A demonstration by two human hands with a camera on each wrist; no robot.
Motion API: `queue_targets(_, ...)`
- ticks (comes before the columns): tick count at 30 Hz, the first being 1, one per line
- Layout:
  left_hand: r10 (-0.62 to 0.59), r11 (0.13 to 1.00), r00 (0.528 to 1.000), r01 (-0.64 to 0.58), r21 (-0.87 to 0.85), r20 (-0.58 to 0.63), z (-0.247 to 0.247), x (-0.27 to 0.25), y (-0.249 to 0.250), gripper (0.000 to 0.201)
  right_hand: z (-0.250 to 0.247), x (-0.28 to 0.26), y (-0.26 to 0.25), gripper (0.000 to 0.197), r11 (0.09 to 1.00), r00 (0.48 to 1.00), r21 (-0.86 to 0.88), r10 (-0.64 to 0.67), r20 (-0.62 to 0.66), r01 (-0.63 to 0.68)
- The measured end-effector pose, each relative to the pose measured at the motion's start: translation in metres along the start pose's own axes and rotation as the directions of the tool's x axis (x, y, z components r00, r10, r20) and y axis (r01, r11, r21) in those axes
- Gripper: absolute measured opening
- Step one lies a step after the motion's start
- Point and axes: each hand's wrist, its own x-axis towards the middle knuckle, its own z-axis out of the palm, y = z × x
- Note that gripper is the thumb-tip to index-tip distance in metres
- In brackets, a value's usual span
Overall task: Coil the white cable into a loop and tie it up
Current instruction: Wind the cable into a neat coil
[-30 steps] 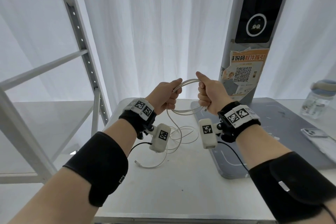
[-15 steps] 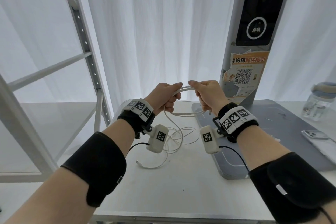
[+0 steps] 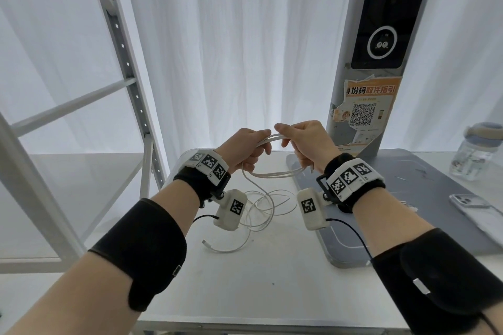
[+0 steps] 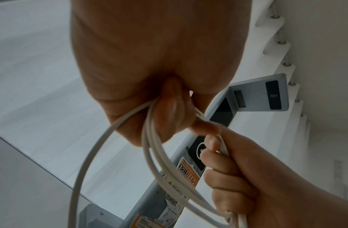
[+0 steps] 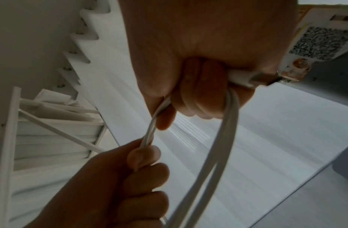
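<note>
The white cable (image 3: pixel 275 173) is wound into a small loop held in the air above the white table (image 3: pixel 261 277). My left hand (image 3: pixel 246 149) grips the loop's left side, fingers curled round the strands (image 4: pixel 149 148). My right hand (image 3: pixel 304 144) grips the right side (image 5: pixel 226 131), with one plug end (image 5: pixel 253 78) poking out of the fist. Both thumbs nearly meet over the top strands. The rest of the cable (image 3: pixel 261 207) hangs down and lies in loose curls on the table, its free plug (image 3: pixel 206 242) at the near left.
A grey kiosk post (image 3: pixel 378 62) with a QR poster stands on a grey base plate (image 3: pixel 424 198) at the right. A water bottle (image 3: pixel 473 155) and a phone (image 3: pixel 468 201) lie far right. A white metal rack (image 3: pixel 119 62) stands left; curtains hang behind.
Both hands have drawn closer together and dropped slightly, so the thumbs now nearly touch. My right hand has rolled inward over the loop. The cable on the table has barely shifted.
</note>
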Motion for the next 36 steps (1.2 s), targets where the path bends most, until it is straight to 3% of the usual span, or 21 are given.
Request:
queue_targets(4,0.028,0.996,0.999,-0.029,-0.09,-0.02,0.005,0.0,0.004,0.05,0.0,0.001,-0.003,0.053,0.994,1.0,0.108,0.016,-0.005,-0.015)
queue_targets(7,0.053,0.979,0.996,-0.065,-0.192,-0.068,0.008,0.0,0.008,0.05,0.0,0.0,-0.004,0.058,0.989,0.998,0.139,-0.053,0.031,0.048)
queue_targets(10,0.06,0.949,0.993,-0.088,-0.303,-0.102,0.007,0.0,0.009,0.049,0.001,-0.001,0.0,0.052,0.977,0.99,0.196,-0.105,0.095,0.085)
queue_targets(16,0.035,0.934,0.996,-0.061,-0.351,-0.08,0.011,0.0,0.009,0.05,0.006,-0.001,0.009,0.045,0.934,0.99,0.358,-0.047,0.131,-0.003)
queue_targets(21,0.018,0.926,1.0,-0.013,-0.377,0.011,0.011,-0.002,0.005,0.049,0.007,-0.003,0.008,0.037,0.813,0.993,0.578,0.006,0.117,-0.074)
queue_targets(23,0.018,0.922,1.0,-0.011,-0.386,0.013,0.012,-0.003,0.002,0.049,0.008,-0.003,0.008,0.044,0.769,0.993,0.632,0.031,0.112,-0.095)
queue_targets(27,0.045,0.924,0.998,-0.06,-0.378,-0.049,0.009,-0.002,0.004,0.049,0.007,-0.003,0.012,0.04,0.781,0.988,0.616,0.01,0.154,-0.104)
queue_targets(31,0.052,0.954,0.995,-0.076,-0.291,-0.09,0.003,-0.002,0.007,0.047,0.004,-0.004,0.01,0.051,0.841,0.975,0.534,-0.036,0.221,-0.09)
queue_targets(36,0.043,0.984,0.996,-0.056,-0.169,-0.081,0.002,-0.004,0.003,0.049,0.005,-0.004,0.002,0.052,0.881,0.982,0.457,0.039,0.183,-0.12)
